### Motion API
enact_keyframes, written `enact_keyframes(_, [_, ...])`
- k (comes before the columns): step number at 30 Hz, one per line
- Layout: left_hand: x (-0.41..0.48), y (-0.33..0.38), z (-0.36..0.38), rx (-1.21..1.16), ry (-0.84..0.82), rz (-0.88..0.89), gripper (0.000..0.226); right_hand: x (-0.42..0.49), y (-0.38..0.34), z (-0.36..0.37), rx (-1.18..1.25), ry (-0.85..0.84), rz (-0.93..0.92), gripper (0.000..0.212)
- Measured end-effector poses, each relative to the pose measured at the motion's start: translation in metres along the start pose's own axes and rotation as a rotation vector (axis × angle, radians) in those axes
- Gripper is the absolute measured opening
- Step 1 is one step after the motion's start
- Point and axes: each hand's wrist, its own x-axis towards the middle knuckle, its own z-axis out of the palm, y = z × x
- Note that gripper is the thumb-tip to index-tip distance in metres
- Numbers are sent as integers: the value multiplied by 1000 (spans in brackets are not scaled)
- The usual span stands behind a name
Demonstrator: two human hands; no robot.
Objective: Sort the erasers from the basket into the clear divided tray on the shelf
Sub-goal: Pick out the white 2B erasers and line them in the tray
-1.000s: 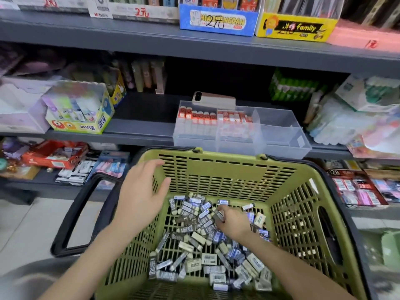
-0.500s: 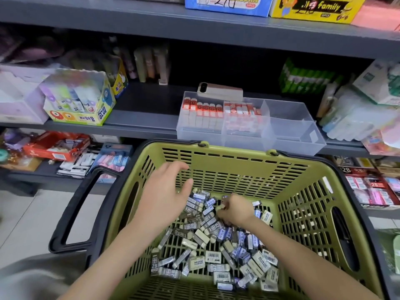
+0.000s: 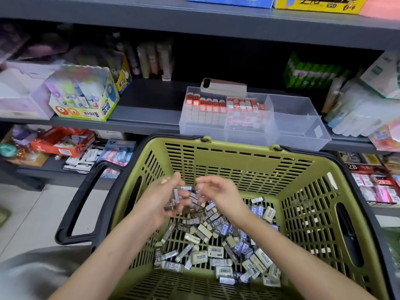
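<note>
A green basket (image 3: 233, 156) with black handles stands in front of me, its floor covered with several loose erasers (image 3: 214, 241) in grey, blue and cream sleeves. My left hand (image 3: 164, 200) is raised above the pile, palm turned inward, and holds a few dark-sleeved erasers (image 3: 174, 201). My right hand (image 3: 218, 193) hovers close beside it, fingers curled toward an eraser with a blue sleeve at its fingertips; motion blur hides the exact grip. The clear divided tray (image 3: 303, 135) sits on the shelf behind the basket; its left and middle compartments hold red-and-white erasers (image 3: 207, 109), its right compartment holds nothing.
A phone (image 3: 224, 86) lies on the tray's back edge. A glue display box (image 3: 84, 98) stands on the shelf to the left, packaged goods to the right. Lower shelves hold more stationery boxes. The basket handle (image 3: 80, 202) juts out left over the tiled floor.
Both hands have lifted out of the pile and come together above it. My left hand, empty a second ago, now holds a few erasers. The view has tilted downward.
</note>
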Motion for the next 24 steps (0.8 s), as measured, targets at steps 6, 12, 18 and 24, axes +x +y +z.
enact_keyframes(6, [-9,28,-25,-190,59,97,26,22,92,19,-1107,-295,-110,62])
enact_keyframes(12, [-12,36,-26,-304,-44,94,23,32,103,23,-1107,-307,-77,42])
enact_keyframes(18, [-10,27,-17,-288,-63,17,22,17,102,24,-1051,-334,-105,23])
enact_keyframes(24, [-4,18,-18,-267,-27,-31,20,2,74,7,-487,-145,167,16])
